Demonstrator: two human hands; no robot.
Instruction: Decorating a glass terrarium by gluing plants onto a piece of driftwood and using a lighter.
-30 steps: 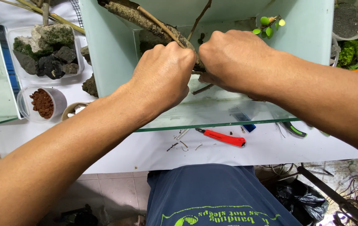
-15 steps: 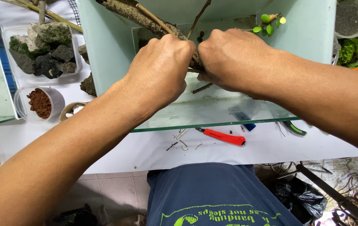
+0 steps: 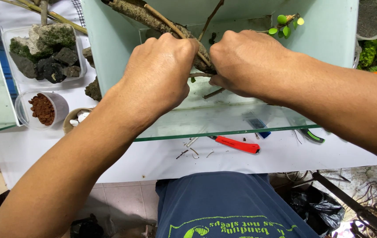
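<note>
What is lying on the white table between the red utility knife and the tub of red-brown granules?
In the head view, between the red utility knife and the tub of red-brown granules lie a small bowl of white pieces, then scattered twig bits by the knife.

The lower end of the branch (image 3: 153, 20) is covered by the left hand (image 3: 157, 72) and right hand (image 3: 250, 61), whose fingertips are curled out of sight. The branch's upper end is cut off by the top edge. The blue object (image 3: 259, 128) behind the glass tank (image 3: 223, 132) is blurred.
</note>
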